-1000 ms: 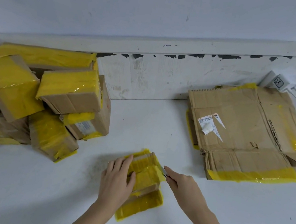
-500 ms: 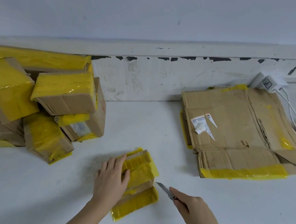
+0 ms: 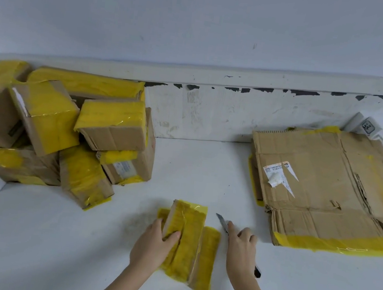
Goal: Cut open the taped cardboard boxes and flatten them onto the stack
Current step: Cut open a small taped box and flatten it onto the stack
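Far left edge of the white worktop (image 3: 206, 171), up against the back wall: heap of closed brown cardboard boxes wrapped in yellow tape (image 3: 61, 125), approx. eight or so, tumbled at odd angles, some leaning on each other. Near front edge, centre: small flat brown cardboard box covered w/ yellow tape (image 3: 188, 242), lying on the worktop, long axis running front-to-back, its flaps partly splayed to either side. Left hand (image 3: 154, 244) grips the box's left part, thumb curled over the top of a raised tape-covered flap, fingers wrapped round the far side. Just right of the box, not touching it: right hand (image 3: 240, 253), fingers curled round a slim utility knife w/ dark handle (image 3: 224, 223); index finger lies along the top, blade tip points away toward the back wall, handle end sticks out behind the palm. Right side, toward the back-right corner: stack of flattened brown cardboard sheets w/ yellow tape strips (image 3: 326, 187), torn white shipping label on top sheet. Behind it, at the wall: white power adapter w/ white cables (image 3: 370, 127) trailing off the right edge.
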Demonstrator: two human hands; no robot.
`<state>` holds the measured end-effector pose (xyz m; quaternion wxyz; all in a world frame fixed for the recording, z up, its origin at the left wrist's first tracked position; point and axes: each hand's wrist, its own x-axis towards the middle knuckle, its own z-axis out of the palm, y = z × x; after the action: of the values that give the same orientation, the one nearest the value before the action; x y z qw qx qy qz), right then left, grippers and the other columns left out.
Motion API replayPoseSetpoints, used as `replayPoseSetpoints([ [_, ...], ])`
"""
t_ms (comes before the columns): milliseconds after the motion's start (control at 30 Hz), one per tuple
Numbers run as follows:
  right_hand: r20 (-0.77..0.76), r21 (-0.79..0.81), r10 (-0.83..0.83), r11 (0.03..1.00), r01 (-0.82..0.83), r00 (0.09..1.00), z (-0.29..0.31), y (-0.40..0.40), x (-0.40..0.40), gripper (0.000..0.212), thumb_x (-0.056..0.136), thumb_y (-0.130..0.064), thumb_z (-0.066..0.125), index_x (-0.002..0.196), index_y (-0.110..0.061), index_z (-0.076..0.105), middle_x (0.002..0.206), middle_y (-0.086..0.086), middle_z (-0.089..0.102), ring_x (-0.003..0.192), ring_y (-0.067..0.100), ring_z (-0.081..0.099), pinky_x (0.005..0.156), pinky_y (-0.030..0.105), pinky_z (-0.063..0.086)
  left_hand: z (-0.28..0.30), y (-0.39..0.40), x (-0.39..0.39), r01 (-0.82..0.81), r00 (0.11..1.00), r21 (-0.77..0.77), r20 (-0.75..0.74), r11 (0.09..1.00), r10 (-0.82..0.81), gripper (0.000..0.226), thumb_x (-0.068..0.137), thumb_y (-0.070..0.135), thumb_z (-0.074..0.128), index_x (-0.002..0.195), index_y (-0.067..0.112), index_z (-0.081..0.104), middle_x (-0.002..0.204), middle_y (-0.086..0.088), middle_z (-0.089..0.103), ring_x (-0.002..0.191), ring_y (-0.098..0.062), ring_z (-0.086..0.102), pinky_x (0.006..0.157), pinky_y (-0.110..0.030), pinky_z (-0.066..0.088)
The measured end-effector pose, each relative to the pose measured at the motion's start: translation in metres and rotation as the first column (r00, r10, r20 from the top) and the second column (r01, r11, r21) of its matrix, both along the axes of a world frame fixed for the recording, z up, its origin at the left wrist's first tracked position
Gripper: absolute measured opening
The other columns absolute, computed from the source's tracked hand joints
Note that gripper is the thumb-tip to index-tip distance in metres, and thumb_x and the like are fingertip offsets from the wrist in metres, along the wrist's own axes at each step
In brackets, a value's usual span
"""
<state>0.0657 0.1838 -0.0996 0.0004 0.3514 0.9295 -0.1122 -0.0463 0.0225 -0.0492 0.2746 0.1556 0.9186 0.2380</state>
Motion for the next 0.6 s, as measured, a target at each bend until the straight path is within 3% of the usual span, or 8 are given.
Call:
replayPoseSetpoints([
  [67,0.015,-0.003,-0.036,0.999,0.036,0.999,0.001,0.0,-0.004,0.07,0.021,0.019,0.081,0.086,-0.005,0.073,0.057,0.017,0.048,0.043,0.031,0.044,0.036,0.028,0.031,0.0,0.003,0.004,-0.008,1.0,0.001,-0.002,1.0,0.008,0.053,0.091,0.053,0.043,0.134,0.022,0.038,0.129,0.004,0.05,0.111,-0.015,0.054,0.085,-0.03,0.046],
  [200,0.049,0.002,-0.108,0.994,0.109,0.993,0.009,0.001,-0.006,0.064,0.024,0.01,0.086,0.084,-0.004,0.071,0.062,0.017,0.05,0.049,0.033,0.05,0.04,0.032,0.042,0.0,0.007,0.008,-0.018,0.999,0.022,0.033,1.0,0.017,0.043,0.092,0.052,0.041,0.122,0.022,0.044,0.121,0.003,0.05,0.106,-0.017,0.055,0.084,-0.031,0.045],
  [300,0.098,-0.023,-0.163,0.986,0.166,0.982,0.028,0.0,-0.014,0.064,0.052,-0.018,0.09,0.109,-0.002,0.066,0.085,0.018,0.061,0.072,0.035,0.06,0.057,0.039,0.051,-0.002,0.008,0.007,-0.009,0.999,0.046,0.049,0.999,0.007,0.04,0.093,0.052,0.041,0.12,0.023,0.044,0.118,0.004,0.05,0.106,-0.017,0.055,0.086,-0.033,0.046],
  [333,0.027,-0.027,-0.157,0.987,0.157,0.987,0.038,-0.002,-0.017,0.064,0.061,-0.022,0.087,0.116,-0.001,0.062,0.093,0.02,0.063,0.079,0.037,0.06,0.063,0.041,0.052,-0.004,0.008,0.006,-0.006,0.998,0.065,0.061,0.998,0.002,0.039,0.092,0.052,0.042,0.12,0.024,0.044,0.117,0.005,0.051,0.106,-0.017,0.055,0.087,-0.034,0.046],
  [400,-0.127,-0.17,-0.118,0.981,0.095,0.985,0.057,-0.012,-0.021,0.064,0.084,-0.028,0.068,0.137,-0.004,0.042,0.123,0.019,0.052,0.105,0.038,0.051,0.089,0.042,0.044,-0.009,0.007,0.005,-0.022,0.995,0.132,0.102,0.991,0.008,0.038,0.092,0.05,0.045,0.12,0.025,0.045,0.116,0.007,0.054,0.106,-0.016,0.056,0.091,-0.038,0.047],
  [467,-0.105,-0.314,-0.015,0.949,-0.019,0.994,0.073,-0.032,-0.028,0.07,0.094,-0.038,0.046,0.149,-0.013,0.011,0.144,0.011,0.027,0.128,0.032,0.03,0.106,0.033,0.026,-0.013,0.007,0.005,-0.055,0.985,0.222,0.17,0.974,0.017,0.038,0.093,0.044,0.046,0.127,0.026,0.043,0.118,0.007,0.057,0.107,-0.015,0.056,0.095,-0.04,0.045],
  [533,-0.005,-0.319,0.085,0.944,-0.082,0.996,0.08,-0.052,-0.033,0.075,0.093,-0.038,0.044,0.149,-0.017,0.0,0.149,0.007,0.019,0.134,0.03,0.023,0.108,0.032,0.025,-0.012,0.008,0.007,-0.099,0.973,0.324,0.229,0.941,0.023,0.041,0.098,0.035,0.041,0.137,0.03,0.031,0.128,0.008,0.052,0.115,-0.014,0.052,0.1,-0.036,0.04],
  [600,0.063,-0.279,0.098,0.957,-0.077,0.993,0.076,-0.061,-0.038,0.078,0.091,-0.031,0.045,0.149,-0.011,-0.003,0.145,0.009,0.027,0.13,0.03,0.03,0.104,0.033,0.034,-0.008,0.007,0.011,-0.125,0.967,0.375,0.254,0.919,0.028,0.043,0.101,0.029,0.034,0.141,0.035,0.02,0.13,0.01,0.048,0.12,-0.013,0.049,0.102,-0.032,0.037],
])
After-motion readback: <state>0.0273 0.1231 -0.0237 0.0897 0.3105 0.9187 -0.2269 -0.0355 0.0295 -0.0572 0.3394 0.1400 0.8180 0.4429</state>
